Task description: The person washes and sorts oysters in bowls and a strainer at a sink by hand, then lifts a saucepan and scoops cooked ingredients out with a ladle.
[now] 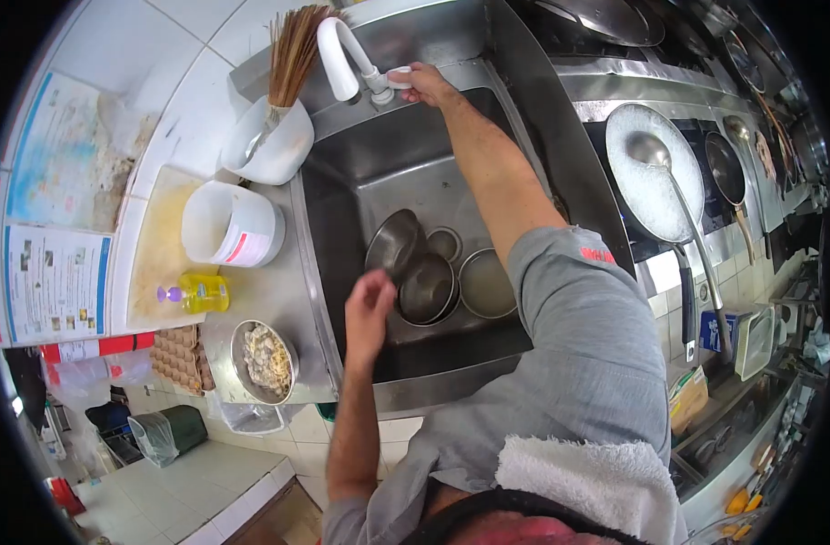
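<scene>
At the back of the sink (488, 218), my right hand (426, 84) is closed on the white lever of the faucet (342, 54). No stream of water shows below the spout. My left hand (370, 307) hovers over the sink's left side with its fingers loosely curled and nothing visible in them. Close to its fingertips are a tilted metal bowl (392, 241) and a round metal bowl (428, 283). A small round dish (444, 243) and a pot with cloudy liquid (488, 283) lie beside them on the sink floor.
Left of the sink stand a white tub (251, 227), a container with a stick brush (292, 64), a yellow soap bottle (204, 293) and a bowl of food scraps (268, 363). On the right, a wok (656, 200) with a ladle (683, 204) sits on the stove.
</scene>
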`<state>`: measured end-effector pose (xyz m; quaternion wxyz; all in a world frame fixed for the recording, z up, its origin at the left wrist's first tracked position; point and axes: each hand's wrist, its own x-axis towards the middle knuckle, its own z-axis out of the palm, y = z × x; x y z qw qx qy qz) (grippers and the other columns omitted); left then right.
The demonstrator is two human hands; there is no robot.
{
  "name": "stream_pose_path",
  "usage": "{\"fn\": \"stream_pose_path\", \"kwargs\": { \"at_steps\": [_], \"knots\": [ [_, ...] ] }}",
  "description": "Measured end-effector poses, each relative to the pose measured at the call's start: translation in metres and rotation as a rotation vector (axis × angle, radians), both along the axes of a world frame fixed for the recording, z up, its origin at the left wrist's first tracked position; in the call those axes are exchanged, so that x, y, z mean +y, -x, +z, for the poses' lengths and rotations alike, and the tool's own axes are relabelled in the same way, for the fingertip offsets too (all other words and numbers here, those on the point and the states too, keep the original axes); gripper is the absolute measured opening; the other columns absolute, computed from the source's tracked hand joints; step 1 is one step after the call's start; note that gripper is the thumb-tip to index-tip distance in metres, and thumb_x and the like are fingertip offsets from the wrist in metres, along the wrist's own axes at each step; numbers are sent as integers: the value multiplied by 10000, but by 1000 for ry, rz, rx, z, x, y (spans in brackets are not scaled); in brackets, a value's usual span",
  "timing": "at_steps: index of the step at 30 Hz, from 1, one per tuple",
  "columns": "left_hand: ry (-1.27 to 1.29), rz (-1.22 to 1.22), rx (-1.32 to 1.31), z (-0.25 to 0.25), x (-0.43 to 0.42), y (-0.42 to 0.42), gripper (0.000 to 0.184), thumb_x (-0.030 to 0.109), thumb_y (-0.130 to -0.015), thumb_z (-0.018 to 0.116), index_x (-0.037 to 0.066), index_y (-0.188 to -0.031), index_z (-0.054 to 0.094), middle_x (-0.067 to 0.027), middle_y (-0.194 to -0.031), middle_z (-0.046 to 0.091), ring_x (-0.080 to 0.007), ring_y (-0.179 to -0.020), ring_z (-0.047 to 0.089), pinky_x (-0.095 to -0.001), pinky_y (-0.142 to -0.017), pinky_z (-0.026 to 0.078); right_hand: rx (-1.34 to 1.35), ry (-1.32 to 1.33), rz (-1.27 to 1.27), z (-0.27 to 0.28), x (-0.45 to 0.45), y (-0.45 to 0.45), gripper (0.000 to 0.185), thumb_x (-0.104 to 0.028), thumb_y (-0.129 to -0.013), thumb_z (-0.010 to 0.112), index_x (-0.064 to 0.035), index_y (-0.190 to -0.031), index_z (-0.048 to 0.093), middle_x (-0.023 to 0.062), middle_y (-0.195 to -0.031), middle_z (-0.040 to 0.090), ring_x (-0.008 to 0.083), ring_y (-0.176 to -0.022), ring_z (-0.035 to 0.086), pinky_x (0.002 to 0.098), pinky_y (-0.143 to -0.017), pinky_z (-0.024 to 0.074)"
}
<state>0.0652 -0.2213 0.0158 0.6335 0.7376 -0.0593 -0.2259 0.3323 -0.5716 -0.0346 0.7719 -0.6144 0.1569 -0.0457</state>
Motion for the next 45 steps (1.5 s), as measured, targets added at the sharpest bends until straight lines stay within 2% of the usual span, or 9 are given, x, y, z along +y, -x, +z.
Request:
{"fn": "stream_pose_path", "kwargs": {
  "at_steps": [15, 20, 22, 24, 26, 34, 35, 40, 45],
  "knots": [
    [405, 81, 292, -3, -155, -186, 176, 218, -900, 502, 46, -935, 522, -30, -746, 547, -126, -614, 538, -240, -527, 435, -233, 392, -424, -26, 29, 6, 626, -109, -650, 739, -33, -1210, 468, 141, -1017, 603, 196, -908, 582, 309, -722, 491],
    [243, -4, 123, 11, -147, -177, 179, 239, -909, 481, 66, -877, 515, 23, -609, 453, -72, -466, 384, -225, -418, 305, -13, -683, 3, -49, 118, 77, 359, -128, -744, 644, -55, -1070, 513, 79, -854, 544, 178, -614, 557, 321, -421, 452],
    [65, -2, -88, 0, -132, -169, 152, 202, -900, 488, 53, -903, 517, 15, -635, 469, -70, -495, 403, -224, -438, 321, 227, -470, -139, -25, 129, 103, 300, -185, -782, 626, -52, -1037, 542, 89, -850, 535, 221, -708, 572, 351, -544, 489],
    [-126, 8, -347, -18, -108, -152, 143, 135, -871, 516, 19, -954, 519, -17, -716, 513, -94, -602, 468, -239, -549, 386, -123, 750, -467, -29, 104, 78, 364, -215, -805, 614, -47, -1113, 516, 154, -980, 517, 287, -894, 547, 376, -765, 471],
    [-183, -26, -285, -38, -74, -130, 226, 67, -830, 561, 1, -1043, 523, -58, -872, 558, -131, -809, 527, -262, -761, 423, -376, 749, -539, -6, 79, 56, 425, -216, -789, 614, -59, -1165, 493, 252, -1125, 433, 377, -1036, 459, 433, -837, 409],
    [-160, 60, 19, -59, 53, 28, 262, 105, -858, 564, -19, -1083, 514, -34, -881, 563, -98, -778, 532, -226, -696, 449, -219, 690, -397, -15, 31, -7, 405, -222, -789, 606, -36, -1134, 505, 251, -1016, 528, 365, -999, 510, 400, -870, 409],
    [-149, 107, 59, -54, 59, 43, 263, 115, -859, 568, -14, -1082, 517, -32, -888, 561, -93, -777, 531, -223, -699, 448, -157, 584, -487, -10, 30, -18, 400, -256, -761, 661, 7, -1029, 524, 185, -735, 597, 316, -779, 588, 411, -698, 472],
    [-118, 174, 98, -35, 69, 84, 277, 145, -857, 585, -3, -1081, 521, -26, -903, 557, -85, -756, 527, -218, -699, 446, 135, -17, -601, 1, 60, -10, 551, -161, -685, 715, -13, -1095, 377, 151, -955, 532, 227, -729, 557, 352, -482, 444],
    [-76, 101, -41, -28, 58, 99, 234, 143, -862, 580, 32, -1060, 528, 7, -854, 549, -83, -729, 519, -211, -649, 424, -139, 369, -549, 103, 146, 170, 675, -191, -707, 686, -42, -1279, 359, 247, -1197, 386, 335, -1083, 442, 378, -897, 403]
  ]
}}
